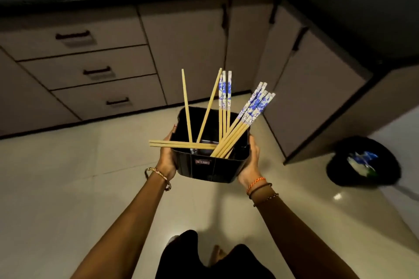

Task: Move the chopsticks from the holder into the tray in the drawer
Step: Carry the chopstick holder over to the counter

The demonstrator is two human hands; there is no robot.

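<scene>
A black square holder [212, 169] is held in front of me above the floor. My left hand [167, 157] grips its left side and my right hand [250, 163] grips its right side. Several chopsticks stand and lean inside it. Plain wooden chopsticks [187, 106] lean left and centre, and two lie across the left rim. Chopsticks with blue and white patterned ends [255, 104] fan out to the right, and others [225, 93] stand upright at the back. The drawers [90, 70] in the cabinet ahead are closed, so no tray shows.
A cabinet with three stacked drawers with dark handles [97, 71] faces me at left. Cupboard doors [186, 50] run to the right and turn a corner [317, 97]. A black bin [362, 161] with rubbish sits on the tiled floor at right. My feet show below.
</scene>
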